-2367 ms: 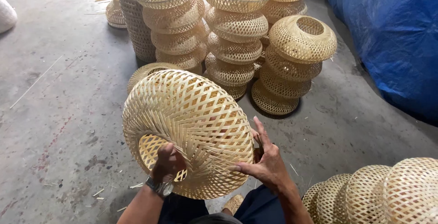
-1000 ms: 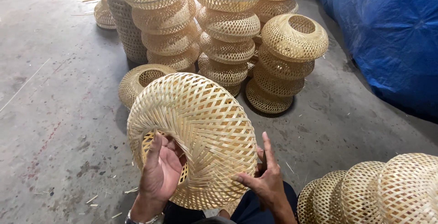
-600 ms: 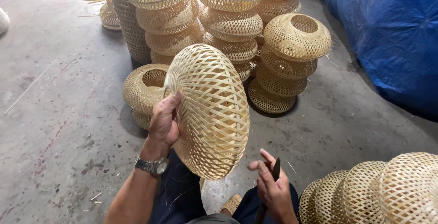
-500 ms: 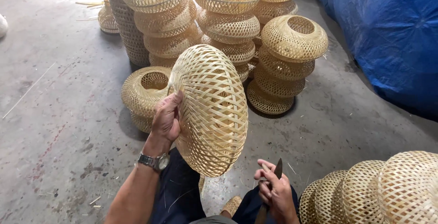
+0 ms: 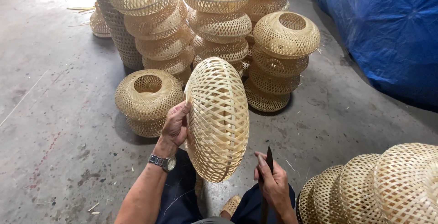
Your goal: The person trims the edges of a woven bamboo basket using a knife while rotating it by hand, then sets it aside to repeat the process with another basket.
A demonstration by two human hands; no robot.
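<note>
A round woven bamboo lampshade (image 5: 218,119) stands on edge over my lap. My left hand (image 5: 175,124), with a metal watch on the wrist, grips its left rim and holds it upright. Lower right, my right hand (image 5: 273,183) is closed around a dark knife (image 5: 268,161) whose blade points up, just right of the lampshade's lower edge and apart from it.
Two stacked bamboo shades (image 5: 147,100) sit on the concrete floor (image 5: 50,128) left of my hand. Tall stacks of shades (image 5: 219,27) stand behind, one short stack (image 5: 282,55) to the right. A row of shades (image 5: 378,185) lies bottom right. A blue tarp (image 5: 392,27) fills the upper right.
The lampshade was turned from lying nearly flat to standing on edge. My right hand left its rim, dropped lower and now holds a knife.
</note>
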